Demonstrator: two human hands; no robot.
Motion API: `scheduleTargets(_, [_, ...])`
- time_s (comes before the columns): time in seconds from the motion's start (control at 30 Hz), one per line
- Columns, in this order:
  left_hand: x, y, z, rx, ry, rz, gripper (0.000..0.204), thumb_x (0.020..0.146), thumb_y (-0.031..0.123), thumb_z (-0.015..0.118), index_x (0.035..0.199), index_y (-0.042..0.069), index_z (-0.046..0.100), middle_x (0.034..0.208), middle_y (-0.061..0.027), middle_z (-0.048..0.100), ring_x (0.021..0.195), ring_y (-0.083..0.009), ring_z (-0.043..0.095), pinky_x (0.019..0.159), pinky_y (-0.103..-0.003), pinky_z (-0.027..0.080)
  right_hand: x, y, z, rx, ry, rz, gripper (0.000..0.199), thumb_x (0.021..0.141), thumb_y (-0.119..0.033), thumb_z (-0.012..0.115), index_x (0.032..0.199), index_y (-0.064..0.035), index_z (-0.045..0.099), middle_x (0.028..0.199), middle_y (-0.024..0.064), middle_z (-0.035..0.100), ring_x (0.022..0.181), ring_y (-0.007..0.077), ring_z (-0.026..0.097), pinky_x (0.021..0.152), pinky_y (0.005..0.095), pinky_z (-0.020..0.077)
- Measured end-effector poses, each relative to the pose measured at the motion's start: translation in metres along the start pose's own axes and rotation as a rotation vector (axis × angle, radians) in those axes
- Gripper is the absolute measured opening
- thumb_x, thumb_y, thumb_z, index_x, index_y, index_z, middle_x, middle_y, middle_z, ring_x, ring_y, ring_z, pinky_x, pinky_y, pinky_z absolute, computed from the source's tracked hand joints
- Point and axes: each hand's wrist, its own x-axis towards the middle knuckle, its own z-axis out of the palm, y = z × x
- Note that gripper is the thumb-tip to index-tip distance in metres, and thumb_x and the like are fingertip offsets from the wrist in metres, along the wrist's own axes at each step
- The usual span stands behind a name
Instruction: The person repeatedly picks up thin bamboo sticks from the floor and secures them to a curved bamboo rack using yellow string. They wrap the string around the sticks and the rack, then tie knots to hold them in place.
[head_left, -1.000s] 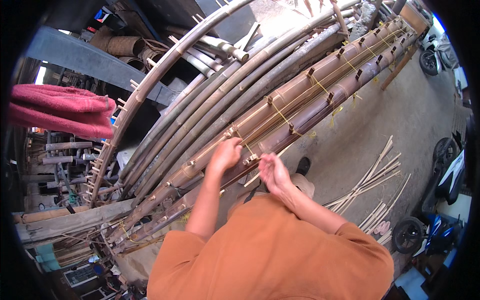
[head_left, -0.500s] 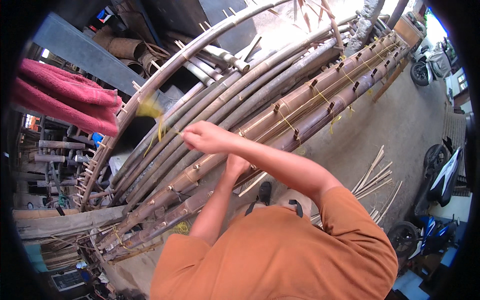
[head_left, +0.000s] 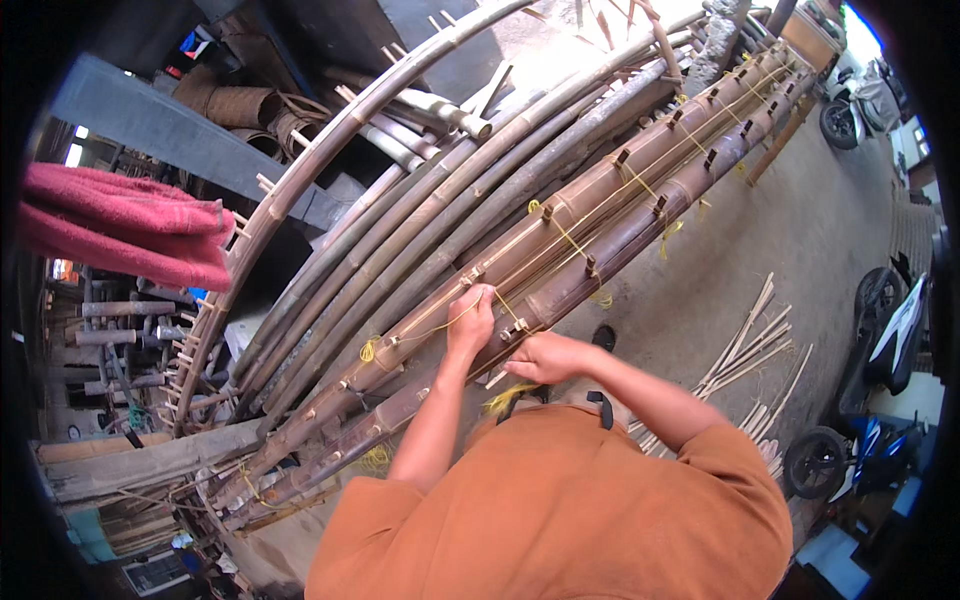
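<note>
Two long bamboo poles run side by side from lower left to upper right, the far pole and the near, darker pole. Short pegs stand up from both, and yellow cord is strung between them. My left hand is closed at the edge of the far pole, pinching cord by a peg. From it one strand runs left to a small yellow coil. My right hand is closed on cord just below a pale peg of the near pole. A blurred yellow bundle hangs under it.
More bamboo poles are stacked beyond, with a curved pegged pole arching over them. A red towel hangs at left. Split sticks lie on the floor at right, near parked motorcycles.
My right hand has swung from the far left, across my left arm, down to the near pole, bringing the yellow bundle along. My left hand now shows at the far pole.
</note>
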Motion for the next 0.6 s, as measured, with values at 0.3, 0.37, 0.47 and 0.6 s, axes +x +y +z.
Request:
scheduleTargets(0.3, [0.125,-0.004,-0.033,-0.326,0.159,-0.076,0.031,0.101,0.023,0.048,0.098,0.000,0.069,0.073,-0.0082,0.068,0.065,-0.0190,0.063,0.063,-0.031,0.048,-0.010,0.023,0.034,-0.003,0.278,0.041,0.042,0.093,-0.031,0.051,0.067,0.0002,0.059,0.063,0.0230,0.056,0.062,0.0429,0.055,0.061,0.0506,0.0432])
scheduleTargets(0.37, [0.134,-0.104,0.006,0.112,-0.043,0.046,0.033,0.099,0.027,0.049,0.097,0.000,0.069,0.079,-0.0152,0.069,0.070,-0.0302,0.065,0.067,-0.038,0.049,-0.017,0.006,0.037,0.044,0.301,0.032,0.041,0.091,-0.029,0.052,0.063,0.0009,0.057,0.062,0.0226,0.056,0.061,0.0420,0.055,0.060,0.0496,0.0447])
scheduleTargets(0.47, [0.171,-0.108,0.026,0.426,-0.439,0.120,0.037,0.095,0.033,0.051,0.095,0.000,0.070,0.093,-0.0260,0.066,0.086,-0.0445,0.064,0.078,-0.049,0.050,-0.031,0.016,0.047,0.072,0.440,-0.101,0.031,0.088,-0.026,0.054,0.071,-0.0004,0.060,0.074,0.0195,0.062,0.073,0.0380,0.060,0.068,0.0470,0.0480])
scheduleTargets(0.6, [0.192,-0.039,0.011,0.890,-0.549,0.276,0.051,0.093,0.040,0.057,0.118,-0.003,0.062,0.109,-0.0290,0.064,0.106,-0.0409,0.062,0.091,-0.046,0.048,-0.100,0.033,0.038,0.147,0.865,-0.020,0.021,0.086,-0.022,0.055,0.094,-0.0050,0.064,0.098,0.0153,0.064,0.097,0.0340,0.060,0.084,0.0453,0.0472])
